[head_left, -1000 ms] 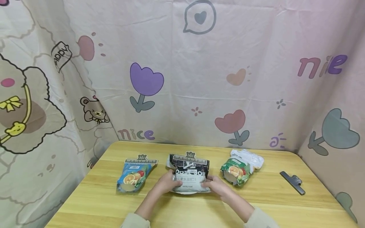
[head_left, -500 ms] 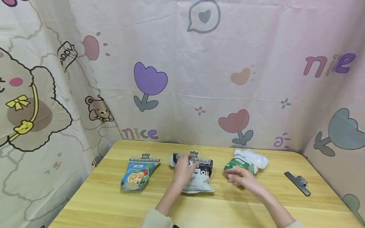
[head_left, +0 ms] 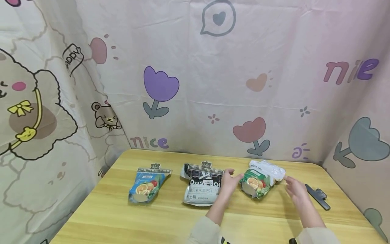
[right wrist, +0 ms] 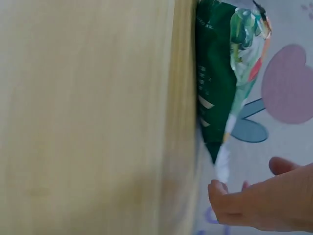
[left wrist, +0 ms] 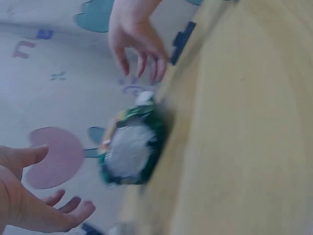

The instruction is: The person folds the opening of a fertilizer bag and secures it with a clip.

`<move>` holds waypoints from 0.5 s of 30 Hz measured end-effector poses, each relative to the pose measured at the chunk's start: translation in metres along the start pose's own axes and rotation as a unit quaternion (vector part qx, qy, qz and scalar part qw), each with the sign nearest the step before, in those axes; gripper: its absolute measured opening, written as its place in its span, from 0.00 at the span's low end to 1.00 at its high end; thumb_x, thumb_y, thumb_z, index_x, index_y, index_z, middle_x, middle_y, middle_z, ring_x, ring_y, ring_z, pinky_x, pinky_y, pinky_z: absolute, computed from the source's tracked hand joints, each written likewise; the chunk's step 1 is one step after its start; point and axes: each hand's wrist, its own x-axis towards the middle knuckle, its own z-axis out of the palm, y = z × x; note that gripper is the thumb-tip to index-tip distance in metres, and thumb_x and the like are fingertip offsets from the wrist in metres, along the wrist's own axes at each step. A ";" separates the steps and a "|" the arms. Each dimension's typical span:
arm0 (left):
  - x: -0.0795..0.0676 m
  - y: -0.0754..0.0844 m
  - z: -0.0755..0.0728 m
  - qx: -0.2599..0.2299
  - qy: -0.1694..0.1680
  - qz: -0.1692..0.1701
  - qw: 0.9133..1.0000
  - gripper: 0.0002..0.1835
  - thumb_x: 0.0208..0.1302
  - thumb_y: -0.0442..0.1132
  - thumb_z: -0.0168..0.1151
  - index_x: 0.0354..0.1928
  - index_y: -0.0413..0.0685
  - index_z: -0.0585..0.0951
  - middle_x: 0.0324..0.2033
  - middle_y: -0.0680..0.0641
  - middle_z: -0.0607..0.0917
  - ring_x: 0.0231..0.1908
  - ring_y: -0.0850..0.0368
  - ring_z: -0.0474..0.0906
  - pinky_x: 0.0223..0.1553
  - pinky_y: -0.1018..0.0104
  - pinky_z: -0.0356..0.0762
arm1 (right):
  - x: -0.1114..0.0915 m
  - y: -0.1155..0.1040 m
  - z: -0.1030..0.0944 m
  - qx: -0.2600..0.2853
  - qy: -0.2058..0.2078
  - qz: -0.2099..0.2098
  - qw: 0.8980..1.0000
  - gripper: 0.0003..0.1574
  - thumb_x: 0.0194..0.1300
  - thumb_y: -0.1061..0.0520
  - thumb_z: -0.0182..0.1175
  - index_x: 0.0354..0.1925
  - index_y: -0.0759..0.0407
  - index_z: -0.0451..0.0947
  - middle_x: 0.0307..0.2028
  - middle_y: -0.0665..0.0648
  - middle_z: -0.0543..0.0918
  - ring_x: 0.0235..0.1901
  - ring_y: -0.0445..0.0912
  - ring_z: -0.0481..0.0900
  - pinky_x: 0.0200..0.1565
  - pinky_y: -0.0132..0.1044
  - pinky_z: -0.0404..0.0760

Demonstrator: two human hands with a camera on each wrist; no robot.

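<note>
A green pouch (head_left: 255,183) with fruit pictures and a crumpled white upper part lies on the table between my hands. My left hand (head_left: 229,184) is at its left side, thumb and fingers spread, with a gap to the pouch in the left wrist view. My right hand (head_left: 296,190) hangs at the white end, fingers loosely bent; whether the fingertips touch it I cannot tell. Just left of my left hand lies a black and white bag (head_left: 201,193), topped by a piano-patterned clip (head_left: 205,168). A dark clip (head_left: 318,196) lies loose beyond my right hand.
A blue pouch (head_left: 144,188) with its own piano-patterned clip (head_left: 154,170) lies on the left of the wooden table (head_left: 122,217). A printed curtain (head_left: 189,84) hangs behind the table and along both sides.
Both hands have left the black and white bag and moved right to the green pouch. My left hand passed over that bag's clip on the way. The bags stay in place.
</note>
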 end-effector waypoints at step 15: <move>0.014 -0.033 0.054 -0.078 0.005 -0.071 0.994 0.30 0.53 0.39 0.68 0.52 0.26 0.69 0.45 0.32 0.75 0.48 0.39 0.71 0.51 0.50 0.68 | 0.035 0.010 0.001 0.145 -0.065 0.101 0.982 0.43 0.72 0.53 0.32 0.63 0.71 0.15 0.66 0.62 0.20 0.66 0.51 0.26 0.64 0.35 0.41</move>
